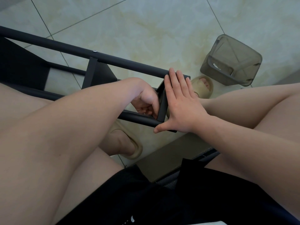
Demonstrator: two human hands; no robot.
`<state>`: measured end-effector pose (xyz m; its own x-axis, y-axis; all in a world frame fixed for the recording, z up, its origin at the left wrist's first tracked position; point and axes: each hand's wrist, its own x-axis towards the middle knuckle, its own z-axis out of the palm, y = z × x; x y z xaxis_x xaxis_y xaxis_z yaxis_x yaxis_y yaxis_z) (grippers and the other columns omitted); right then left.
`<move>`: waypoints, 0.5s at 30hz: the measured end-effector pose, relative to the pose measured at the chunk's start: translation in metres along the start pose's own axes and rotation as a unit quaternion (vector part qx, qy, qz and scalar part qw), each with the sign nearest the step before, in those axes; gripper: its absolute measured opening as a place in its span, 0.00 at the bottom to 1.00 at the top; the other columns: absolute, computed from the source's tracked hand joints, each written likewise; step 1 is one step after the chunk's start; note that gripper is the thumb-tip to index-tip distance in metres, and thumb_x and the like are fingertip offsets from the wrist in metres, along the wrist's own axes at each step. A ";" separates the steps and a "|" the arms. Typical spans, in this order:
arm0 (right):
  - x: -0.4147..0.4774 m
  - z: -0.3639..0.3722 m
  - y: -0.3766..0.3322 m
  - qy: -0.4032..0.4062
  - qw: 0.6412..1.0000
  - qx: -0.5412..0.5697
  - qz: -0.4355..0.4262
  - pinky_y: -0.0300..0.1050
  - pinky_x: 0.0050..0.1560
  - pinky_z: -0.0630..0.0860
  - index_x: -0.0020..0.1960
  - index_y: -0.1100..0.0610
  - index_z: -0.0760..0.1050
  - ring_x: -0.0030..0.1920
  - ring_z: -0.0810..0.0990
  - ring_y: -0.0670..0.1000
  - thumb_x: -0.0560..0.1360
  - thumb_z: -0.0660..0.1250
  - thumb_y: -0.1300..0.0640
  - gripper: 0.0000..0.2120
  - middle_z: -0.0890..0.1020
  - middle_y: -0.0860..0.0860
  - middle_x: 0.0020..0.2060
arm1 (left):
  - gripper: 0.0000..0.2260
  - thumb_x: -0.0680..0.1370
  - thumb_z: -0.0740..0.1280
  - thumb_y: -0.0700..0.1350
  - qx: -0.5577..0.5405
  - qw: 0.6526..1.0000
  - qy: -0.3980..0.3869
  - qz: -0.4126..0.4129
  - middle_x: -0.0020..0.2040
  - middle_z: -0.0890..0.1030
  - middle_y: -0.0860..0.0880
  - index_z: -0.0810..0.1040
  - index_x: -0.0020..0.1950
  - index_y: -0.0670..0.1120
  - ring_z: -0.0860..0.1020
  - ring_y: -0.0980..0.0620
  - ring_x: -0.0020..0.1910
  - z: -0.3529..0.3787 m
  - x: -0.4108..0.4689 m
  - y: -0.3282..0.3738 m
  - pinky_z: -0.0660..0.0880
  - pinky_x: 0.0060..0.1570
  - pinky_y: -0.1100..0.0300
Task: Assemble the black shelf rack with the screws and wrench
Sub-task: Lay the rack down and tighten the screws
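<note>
Rack: we see the black shelf rack point(129, 63) lying on its side on the tiled floor point(146, 21), its rails running from far left towards the middle, in front of our knees.
Screw: one silver screw head point(94, 51) sits on the far rail.
Left hand: our left hand point(146, 101) is curled in at the joint of the near rail and the end panel point(162, 105) — whether it grips anything, we cannot tell.
Right hand: our right hand point(180, 103) lies flat with straight fingers against the panel's outer face, thumb spread over the near rail's end.
Container: a grey see-through bin point(232, 60) lies tipped over on the floor at right — apart from the rack.
</note>
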<state>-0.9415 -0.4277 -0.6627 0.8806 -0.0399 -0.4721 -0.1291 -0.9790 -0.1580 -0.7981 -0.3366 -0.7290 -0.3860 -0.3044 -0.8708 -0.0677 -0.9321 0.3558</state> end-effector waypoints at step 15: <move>0.000 -0.001 0.000 0.003 1.000 -0.003 -0.002 0.56 0.78 0.31 0.80 0.64 0.32 0.80 0.31 0.60 0.55 0.65 0.17 0.77 0.31 0.60 0.79 | 0.04 0.77 0.70 0.41 0.004 0.999 0.021 -0.032 0.37 0.80 0.52 0.83 0.43 0.46 0.72 0.57 0.32 -0.001 0.003 -0.003 0.69 0.35 0.65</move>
<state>-0.9413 -0.4281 -0.6623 0.8842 -0.0371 -0.4657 -0.1225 -0.9804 -0.1543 -0.7983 -0.3351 -0.7327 -0.3413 -0.2522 -0.9055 -0.0988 -0.9484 0.3014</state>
